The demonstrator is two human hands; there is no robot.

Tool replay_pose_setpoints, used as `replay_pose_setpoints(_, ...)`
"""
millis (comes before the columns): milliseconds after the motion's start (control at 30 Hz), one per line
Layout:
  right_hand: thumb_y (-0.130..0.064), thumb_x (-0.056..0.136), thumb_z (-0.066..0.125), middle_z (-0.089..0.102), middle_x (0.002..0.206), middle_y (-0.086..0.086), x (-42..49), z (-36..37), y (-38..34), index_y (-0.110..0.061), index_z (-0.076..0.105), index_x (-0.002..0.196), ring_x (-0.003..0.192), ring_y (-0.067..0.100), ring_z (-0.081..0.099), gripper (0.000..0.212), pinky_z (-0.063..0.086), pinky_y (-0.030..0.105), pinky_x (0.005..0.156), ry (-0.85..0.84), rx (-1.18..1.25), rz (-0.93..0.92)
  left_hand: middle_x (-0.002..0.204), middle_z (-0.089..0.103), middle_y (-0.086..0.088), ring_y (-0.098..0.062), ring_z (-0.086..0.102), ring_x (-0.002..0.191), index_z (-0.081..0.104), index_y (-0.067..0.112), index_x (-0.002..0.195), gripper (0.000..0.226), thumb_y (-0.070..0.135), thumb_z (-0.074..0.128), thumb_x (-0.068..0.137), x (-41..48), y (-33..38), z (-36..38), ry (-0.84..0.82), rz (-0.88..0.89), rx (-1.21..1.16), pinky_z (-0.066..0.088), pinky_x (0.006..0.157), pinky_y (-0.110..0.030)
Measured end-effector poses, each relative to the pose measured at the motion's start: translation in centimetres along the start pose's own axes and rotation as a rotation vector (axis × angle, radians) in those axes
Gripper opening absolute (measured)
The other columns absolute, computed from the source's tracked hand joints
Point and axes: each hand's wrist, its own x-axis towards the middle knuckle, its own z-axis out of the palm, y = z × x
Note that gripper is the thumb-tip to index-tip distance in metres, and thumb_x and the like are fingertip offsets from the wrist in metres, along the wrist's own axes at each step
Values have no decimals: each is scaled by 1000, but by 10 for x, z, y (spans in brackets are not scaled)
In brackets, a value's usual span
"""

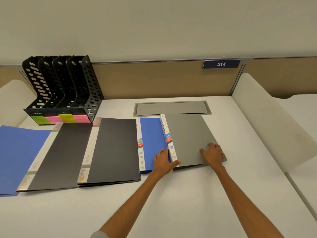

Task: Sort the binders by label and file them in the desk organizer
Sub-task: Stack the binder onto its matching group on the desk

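Observation:
A grey binder [188, 134] lies at the right of the desk, overlapping a blue binder [151, 140]. My left hand [163, 161] grips the grey binder's white spine at its near corner, thumb on the front edge. My right hand [213, 153] rests flat on the grey cover near its front right corner. Two black binders [115, 148] [63, 155] and a second blue binder [18, 152] lie in an overlapping row to the left. The black desk organizer [61, 88] stands at the back left with green and pink sticky labels [66, 118] along its base; its slots hold nothing.
A grey cable hatch [171, 108] is set into the desk [171, 194] behind the grey binder. A tan partition [154, 79] with a "214" sign [221, 64] runs along the back. White side dividers [267, 121] flank the desk.

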Motion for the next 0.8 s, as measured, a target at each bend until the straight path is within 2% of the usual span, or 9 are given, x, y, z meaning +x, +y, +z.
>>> replay_pose_setpoints(133,-28,96,53,37,147,16,-2,6,-9,-10,48,137,134,33,37,45,25,45,112,24,-4,-49,134,52,-4,-19,45,127,39,16,139,66,49,65,88,-2,1,1,-6,-7,6,36,108,-39)
replay_pose_setpoints(300,-23,96,52,42,142,14,-1,8,-18,-11,52,133,131,30,41,39,26,44,110,40,-16,-84,134,52,-4,-18,46,126,40,16,139,66,49,65,88,0,3,-2,-21,-11,5,38,107,-39)
replay_pose_setpoints(467,-18,93,54,44,138,14,0,11,-27,-12,55,127,127,30,43,35,27,44,108,63,15,-112,137,53,-7,-21,49,127,45,12,137,57,36,67,90,2,0,-8,-2,-28,-95,45,104,-40)
replay_pose_setpoints(633,-17,91,57,47,135,12,-5,16,-47,-13,55,125,124,30,46,34,30,44,105,85,85,-154,147,45,-8,-23,41,136,39,11,145,60,30,63,94,0,-8,-20,88,-82,-177,38,111,-39)
replay_pose_setpoints(800,-17,91,59,50,132,11,-16,35,-81,-13,57,122,124,28,47,31,32,43,104,86,131,-223,147,45,-5,-21,41,137,43,13,143,55,25,64,93,-6,-27,-49,193,-83,-246,36,112,-36)
